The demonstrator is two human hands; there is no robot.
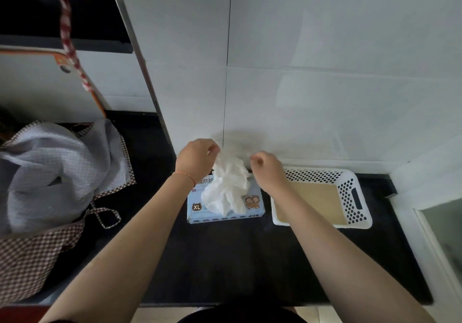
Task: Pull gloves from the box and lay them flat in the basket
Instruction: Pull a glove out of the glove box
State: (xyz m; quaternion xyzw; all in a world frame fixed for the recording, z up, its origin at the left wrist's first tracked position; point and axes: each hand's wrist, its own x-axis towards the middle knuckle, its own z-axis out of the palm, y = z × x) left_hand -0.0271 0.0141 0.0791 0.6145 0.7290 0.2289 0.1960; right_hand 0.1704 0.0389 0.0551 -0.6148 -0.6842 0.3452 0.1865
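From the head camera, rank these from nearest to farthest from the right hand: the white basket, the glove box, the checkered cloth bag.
Measured from the right hand:
1. White basket, just to its right, with the forearm crossing over its near left corner.
2. Glove box, just to the hand's left and lower in the picture, a close second.
3. Checkered cloth bag, far off at the left edge of the counter.

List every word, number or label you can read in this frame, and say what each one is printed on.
"XL": in a dark badge on the top of the glove box, near its left front corner.
"防护": large Chinese characters on the box top by the left wrist; the character before them is partly covered.
Small print along the box's front edge: too small to read.
White basket: no text visible.
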